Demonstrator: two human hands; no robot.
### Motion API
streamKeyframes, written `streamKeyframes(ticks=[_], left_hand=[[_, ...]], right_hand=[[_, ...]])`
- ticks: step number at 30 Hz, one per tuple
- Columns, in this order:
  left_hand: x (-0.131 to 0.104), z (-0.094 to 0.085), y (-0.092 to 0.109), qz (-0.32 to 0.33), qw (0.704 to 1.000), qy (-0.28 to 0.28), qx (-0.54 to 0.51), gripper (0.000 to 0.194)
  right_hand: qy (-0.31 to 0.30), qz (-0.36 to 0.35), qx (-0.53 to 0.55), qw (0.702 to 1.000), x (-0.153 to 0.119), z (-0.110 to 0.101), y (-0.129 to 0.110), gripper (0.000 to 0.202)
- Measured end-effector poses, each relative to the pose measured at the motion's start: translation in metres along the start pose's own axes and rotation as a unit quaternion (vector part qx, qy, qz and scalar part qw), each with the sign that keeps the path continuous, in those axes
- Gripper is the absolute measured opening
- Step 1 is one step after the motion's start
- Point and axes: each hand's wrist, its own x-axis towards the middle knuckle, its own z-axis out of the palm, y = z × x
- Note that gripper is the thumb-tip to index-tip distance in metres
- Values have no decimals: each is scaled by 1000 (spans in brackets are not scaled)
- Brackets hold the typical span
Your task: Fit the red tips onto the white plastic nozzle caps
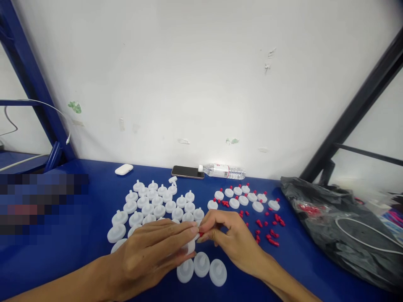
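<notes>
My left hand is closed round a white round plastic cap, its nozzle pointing right. With thumb and forefinger, my right hand pinches a small red piece at the nozzle's end. Several plain white caps with upright nozzles stand on the blue table beyond and left of my hands. Three more caps lie just below my hands. At the right, several white caps with red tips stand behind loose red pieces.
Along the wall lie a white case, a black phone and a clear bottle. A black plastic bag with a white cable covers the right side. Blue metal posts rise at the left.
</notes>
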Motion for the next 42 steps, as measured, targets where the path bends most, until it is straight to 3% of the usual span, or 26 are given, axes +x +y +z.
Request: streamKeyframes(ticks=[11,14,17,22,25,28,34,37,39,42], left_hand=[[-5,-3,1,27,998,-37,-33,58],[-3,1,-4,27,999,-25,-9,55],[0,3,-8,-13,998,-10,55,55],[5,-4,-6,-44,997,5,70,48],[8,-7,-1,-35,998,24,52,46],[11,-8,3,-27,999,20,25,45],[10,-9,-1,-13,1000,5,19,45],[10,-8,-3,-11,1000,1,9,46],[11,-7,-2,-15,1000,3,2,46],[11,-6,0,-28,1000,8,-6,44]], right_hand=[[-38,42,51,997,-4,0,0,14],[-33,31,-16,999,-1,-6,-10,9],[5,11,-146,989,4,-21,-21,8],[112,-17,-380,918,6,-63,-31,19],[70,5,-489,870,5,-84,-29,21],[19,24,-533,846,5,-91,-22,20],[-8,31,-515,856,5,-78,-22,19],[-22,49,-418,907,2,-66,-34,24],[-103,89,-310,941,-2,-58,-39,30],[-232,127,-214,940,-6,-47,-38,31]])
